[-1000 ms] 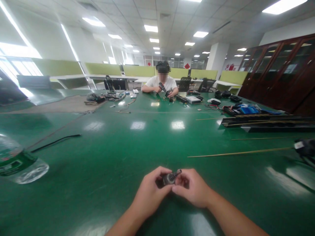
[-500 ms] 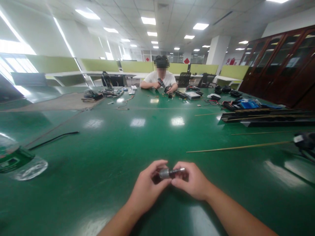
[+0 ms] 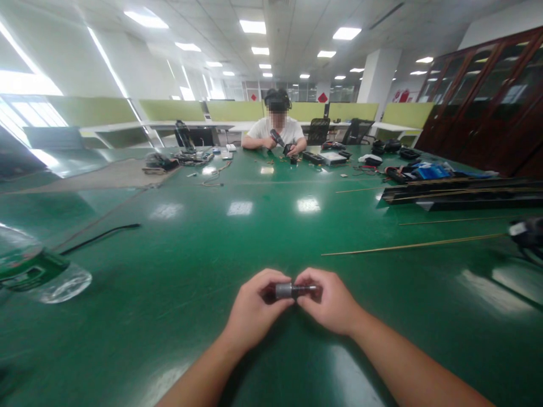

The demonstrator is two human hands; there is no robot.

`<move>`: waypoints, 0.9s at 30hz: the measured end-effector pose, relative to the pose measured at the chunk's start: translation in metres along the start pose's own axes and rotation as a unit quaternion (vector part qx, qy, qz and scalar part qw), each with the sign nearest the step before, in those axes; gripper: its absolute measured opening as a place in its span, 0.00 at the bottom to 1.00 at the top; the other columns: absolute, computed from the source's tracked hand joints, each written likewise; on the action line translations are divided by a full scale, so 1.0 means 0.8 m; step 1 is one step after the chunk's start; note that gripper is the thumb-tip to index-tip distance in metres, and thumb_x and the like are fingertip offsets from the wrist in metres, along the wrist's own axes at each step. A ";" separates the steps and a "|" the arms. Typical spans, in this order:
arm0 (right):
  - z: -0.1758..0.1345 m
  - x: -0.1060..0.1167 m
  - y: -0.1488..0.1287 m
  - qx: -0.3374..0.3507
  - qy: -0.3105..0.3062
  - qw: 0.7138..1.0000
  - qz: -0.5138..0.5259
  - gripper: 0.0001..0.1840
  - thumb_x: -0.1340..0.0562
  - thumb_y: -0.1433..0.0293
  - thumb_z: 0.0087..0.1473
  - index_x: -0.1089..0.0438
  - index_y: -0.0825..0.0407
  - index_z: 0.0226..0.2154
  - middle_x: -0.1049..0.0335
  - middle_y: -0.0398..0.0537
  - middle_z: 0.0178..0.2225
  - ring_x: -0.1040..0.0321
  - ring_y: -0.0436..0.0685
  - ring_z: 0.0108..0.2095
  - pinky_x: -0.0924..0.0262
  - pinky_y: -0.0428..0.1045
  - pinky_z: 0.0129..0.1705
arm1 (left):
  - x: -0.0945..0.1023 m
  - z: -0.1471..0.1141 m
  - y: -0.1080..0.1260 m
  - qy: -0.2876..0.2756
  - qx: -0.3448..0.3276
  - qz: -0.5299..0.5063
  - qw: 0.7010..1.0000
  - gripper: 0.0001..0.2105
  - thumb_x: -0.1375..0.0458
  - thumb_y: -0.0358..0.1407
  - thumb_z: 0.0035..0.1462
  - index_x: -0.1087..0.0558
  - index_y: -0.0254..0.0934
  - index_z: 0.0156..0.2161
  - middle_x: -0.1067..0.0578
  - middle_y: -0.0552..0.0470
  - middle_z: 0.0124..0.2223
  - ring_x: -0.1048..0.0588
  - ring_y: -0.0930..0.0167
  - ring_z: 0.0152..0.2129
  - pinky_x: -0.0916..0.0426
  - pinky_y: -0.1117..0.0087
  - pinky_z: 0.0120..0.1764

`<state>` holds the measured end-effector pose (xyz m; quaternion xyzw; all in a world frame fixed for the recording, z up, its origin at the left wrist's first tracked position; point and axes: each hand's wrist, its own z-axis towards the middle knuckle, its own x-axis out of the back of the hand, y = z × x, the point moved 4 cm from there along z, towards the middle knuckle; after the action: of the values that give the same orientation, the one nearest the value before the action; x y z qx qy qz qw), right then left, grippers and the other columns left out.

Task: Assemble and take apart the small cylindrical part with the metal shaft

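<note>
A small metal part (image 3: 285, 290) is held above the near middle of the green tabletop (image 3: 203, 243), between the person's two hands. Its thick grey barrel is directed to the left and its thinner, ridged shaft to the right, so that the whole is laid nearly level from side to side. The barrel is clamped by the fingers of the left hand (image 3: 251, 310), with the thumb set on the near side and the forefinger on the far side. The shaft is enclosed by the curled fingers of the right hand (image 3: 333, 302); whether it is pinched there cannot be told, since the contact is partly hidden. The fingertips of the two hands are placed close to one another.

At the left edge, a clear plastic bottle (image 3: 65, 282) with a green label is seen, and beyond it a black cord (image 3: 112, 232) is laid out. To the right, a thin yellowish rod (image 3: 407, 246) is placed lengthwise, with its right end near a dark bundle (image 3: 530, 233). Farther back, long black bars (image 3: 475, 200) are stacked with more rods, and a blue item (image 3: 430, 169) is seen just behind them. On the far side, a co-worker in a white shirt (image 3: 292, 131) is seated, by whom a dark tool (image 3: 277, 138) is held.
</note>
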<state>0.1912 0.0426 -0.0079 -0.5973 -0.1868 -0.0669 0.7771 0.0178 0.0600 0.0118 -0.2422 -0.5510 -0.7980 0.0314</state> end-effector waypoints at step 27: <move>0.003 0.001 0.004 -0.019 0.023 0.998 0.049 0.04 0.35 0.73 0.49 0.27 0.53 0.32 0.24 0.47 0.32 0.27 0.55 0.32 0.33 0.48 0.37 | -0.001 0.001 -0.006 0.009 0.076 -0.019 0.997 0.15 0.31 0.38 0.45 0.20 0.38 0.41 0.20 0.48 0.41 0.22 0.64 0.37 0.25 0.65 0.43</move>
<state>0.1924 0.0458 -0.0102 -0.6183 -0.1378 -0.0460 0.7724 0.0174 0.0625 0.0080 -0.2215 -0.6143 -0.7563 0.0392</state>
